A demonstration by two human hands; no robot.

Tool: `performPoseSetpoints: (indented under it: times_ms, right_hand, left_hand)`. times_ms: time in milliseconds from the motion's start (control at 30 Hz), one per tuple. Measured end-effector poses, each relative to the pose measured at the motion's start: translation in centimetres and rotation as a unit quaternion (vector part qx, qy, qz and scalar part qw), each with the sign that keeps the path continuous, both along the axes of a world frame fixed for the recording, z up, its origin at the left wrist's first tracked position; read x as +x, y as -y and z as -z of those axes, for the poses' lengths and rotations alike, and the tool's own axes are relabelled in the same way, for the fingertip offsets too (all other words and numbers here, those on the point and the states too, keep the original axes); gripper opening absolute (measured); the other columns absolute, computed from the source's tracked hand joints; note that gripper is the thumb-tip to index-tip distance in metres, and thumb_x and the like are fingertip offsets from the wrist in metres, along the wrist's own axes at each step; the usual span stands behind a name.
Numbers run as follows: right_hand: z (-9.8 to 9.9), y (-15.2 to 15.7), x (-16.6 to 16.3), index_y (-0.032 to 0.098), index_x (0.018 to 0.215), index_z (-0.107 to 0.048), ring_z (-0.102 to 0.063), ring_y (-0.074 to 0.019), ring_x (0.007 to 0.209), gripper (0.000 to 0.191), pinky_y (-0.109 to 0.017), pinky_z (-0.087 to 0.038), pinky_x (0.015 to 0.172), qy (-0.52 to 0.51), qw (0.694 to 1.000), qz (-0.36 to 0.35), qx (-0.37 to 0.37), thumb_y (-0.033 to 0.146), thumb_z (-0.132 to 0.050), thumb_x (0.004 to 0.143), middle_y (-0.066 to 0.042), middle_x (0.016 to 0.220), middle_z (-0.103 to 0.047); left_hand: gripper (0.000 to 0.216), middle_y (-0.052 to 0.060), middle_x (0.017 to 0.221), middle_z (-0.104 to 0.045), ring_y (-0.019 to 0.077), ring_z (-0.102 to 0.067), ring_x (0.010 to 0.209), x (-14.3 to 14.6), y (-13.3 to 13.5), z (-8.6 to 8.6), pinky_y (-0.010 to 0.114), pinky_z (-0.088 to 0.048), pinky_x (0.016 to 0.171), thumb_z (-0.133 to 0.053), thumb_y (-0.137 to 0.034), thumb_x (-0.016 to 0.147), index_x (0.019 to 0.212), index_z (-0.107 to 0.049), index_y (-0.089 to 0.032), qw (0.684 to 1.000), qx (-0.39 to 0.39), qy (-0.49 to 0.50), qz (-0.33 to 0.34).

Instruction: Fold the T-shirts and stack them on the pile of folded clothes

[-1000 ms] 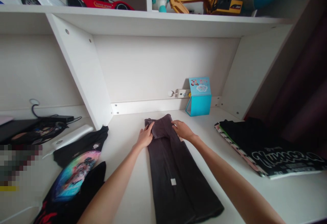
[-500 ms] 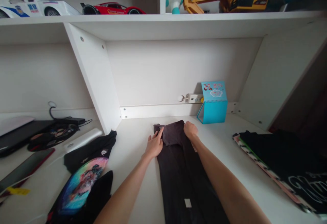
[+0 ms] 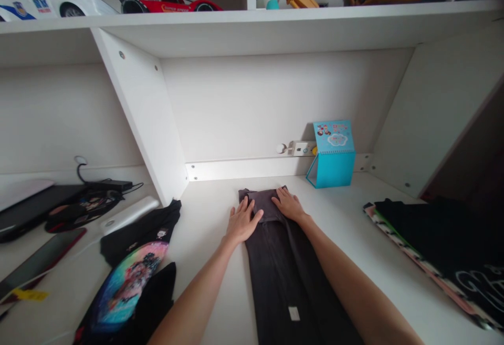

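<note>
A long dark grey garment [image 3: 275,266] lies lengthwise before me on the white desk, and its far end is turned over into a lighter, purplish-grey flap. A small white label shows on its near part. My left hand [image 3: 241,221] rests on the left edge of the flap with its fingers spread. On the flap's right side, my right hand [image 3: 289,204] lies flat, fingers stretched out. Neither hand grips the cloth. Whether the garment is a shirt or trousers does not show.
A stack of folded clothes [image 3: 441,240] lies to the right. Black printed clothing [image 3: 134,276] and a white power bank-like bar [image 3: 129,213] are on the left. A blue desk calendar [image 3: 334,169] stands at the back, under a shelf [image 3: 252,24] with toy vehicles.
My right hand has let go of the flap's right corner and opened flat onto the cloth. My left hand has spread further over the flap. The view has shifted slightly.
</note>
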State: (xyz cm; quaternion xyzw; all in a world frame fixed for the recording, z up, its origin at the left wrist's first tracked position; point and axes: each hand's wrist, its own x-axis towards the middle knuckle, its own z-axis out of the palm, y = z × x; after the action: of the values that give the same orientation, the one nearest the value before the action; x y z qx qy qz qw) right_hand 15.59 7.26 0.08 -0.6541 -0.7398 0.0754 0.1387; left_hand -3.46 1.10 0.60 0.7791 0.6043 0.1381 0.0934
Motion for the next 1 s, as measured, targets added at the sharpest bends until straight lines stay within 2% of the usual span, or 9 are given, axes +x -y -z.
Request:
performPoseSetpoints:
  times_ms: [67,167,267,367,467,600,767,867,1000]
  right_hand:
    - [0.5,-0.2,0.2,0.014,0.139,-0.028,-0.015,-0.0222,0.136,0.055,-0.047,-0.019,0.105,0.003,1.0,0.005,-0.021,0.044,-0.025,0.093,-0.01,0.147,-0.024]
    - [0.6,-0.2,0.5,0.015,0.142,-0.022,-0.01,-0.0208,0.137,0.057,-0.048,-0.014,0.106,0.008,0.999,0.007,-0.035,0.045,-0.019,0.094,-0.009,0.149,-0.018]
    - [-0.2,0.7,0.5,0.013,0.143,-0.019,-0.009,-0.0212,0.137,0.058,-0.048,-0.013,0.106,0.013,0.999,-0.011,-0.047,0.045,-0.018,0.094,-0.01,0.15,-0.015]
    - [-1.3,3.1,1.0,0.011,0.143,-0.018,-0.009,-0.0231,0.137,0.061,-0.05,-0.014,0.106,0.019,0.996,-0.048,-0.069,0.047,-0.021,0.093,-0.012,0.149,-0.016]
    - [-2.5,7.4,2.0,0.013,0.143,-0.02,-0.012,-0.0244,0.137,0.067,-0.051,-0.016,0.106,0.024,0.99,-0.099,-0.097,0.054,-0.025,0.09,-0.011,0.149,-0.017]
    - [-3.6,15.7,3.6,0.014,0.143,-0.019,-0.01,-0.0263,0.137,0.076,-0.048,-0.019,0.107,0.021,0.979,-0.168,-0.117,0.063,-0.028,0.085,-0.01,0.149,-0.014]
    - [-1.7,25.8,6.2,0.025,0.142,-0.004,-0.01,-0.0282,0.136,0.069,-0.05,-0.022,0.107,-0.011,0.976,-0.206,-0.073,0.055,-0.034,0.088,-0.006,0.148,-0.008]
    - [0.1,29.2,8.0,0.032,0.138,0.005,-0.017,-0.0322,0.133,0.076,-0.053,-0.03,0.102,-0.004,0.969,-0.241,-0.059,0.055,-0.043,0.084,-0.004,0.146,-0.01]
    - [1.1,30.6,9.0,0.033,0.137,0.009,-0.022,-0.0363,0.129,0.083,-0.057,-0.035,0.097,0.018,0.966,-0.257,-0.029,0.056,-0.048,0.081,-0.005,0.145,-0.015]
  left_hand:
    - [0.068,0.008,0.15,-0.015,0.0237,-0.015,0.137,0.0,-0.1,0.2,0.05,-0.013,0.108,-0.019,-0.061,0.086,0.141,-0.025,-0.021,1.0,0.003,-0.017,0.008]
    - [0.07,0.009,0.149,-0.018,0.0231,-0.013,0.137,0.0,-0.2,0.5,0.052,-0.013,0.108,-0.016,-0.062,0.086,0.142,-0.023,-0.02,0.999,0.008,-0.029,0.016]
    - [0.07,0.008,0.149,-0.019,0.0227,-0.013,0.137,-0.1,-0.3,0.7,0.052,-0.014,0.107,-0.016,-0.062,0.086,0.142,-0.023,-0.019,0.999,0.012,-0.032,0.018]
    - [0.069,0.007,0.149,-0.018,0.0229,-0.013,0.137,-0.1,-0.4,0.6,0.05,-0.014,0.107,-0.017,-0.062,0.087,0.142,-0.023,-0.021,0.999,0.011,-0.035,0.015]
    - [0.068,0.007,0.15,-0.017,0.0232,-0.014,0.137,-0.1,-0.5,0.6,0.049,-0.014,0.107,-0.018,-0.061,0.087,0.142,-0.023,-0.021,0.999,0.009,-0.036,0.014]
    - [0.069,0.008,0.15,-0.016,0.0233,-0.014,0.137,-0.1,-0.8,0.7,0.05,-0.014,0.107,-0.018,-0.062,0.086,0.142,-0.022,-0.022,0.999,0.008,-0.037,0.015]
    - [0.059,0.008,0.15,-0.017,0.0226,-0.014,0.137,0.0,-1.0,1.0,0.05,-0.014,0.107,-0.018,-0.052,0.09,0.141,-0.024,-0.023,0.999,0.018,-0.043,0.007]
    - [0.053,0.009,0.148,-0.022,0.0211,-0.017,0.136,0.1,-0.9,0.7,0.049,-0.017,0.106,-0.022,-0.043,0.092,0.141,-0.023,-0.022,0.999,0.029,-0.035,-0.001]
    - [0.052,0.015,0.147,-0.023,0.0248,-0.019,0.136,1.1,0.7,-0.9,0.052,-0.018,0.105,-0.028,-0.034,0.092,0.141,-0.023,-0.017,0.998,0.037,-0.047,-0.012]
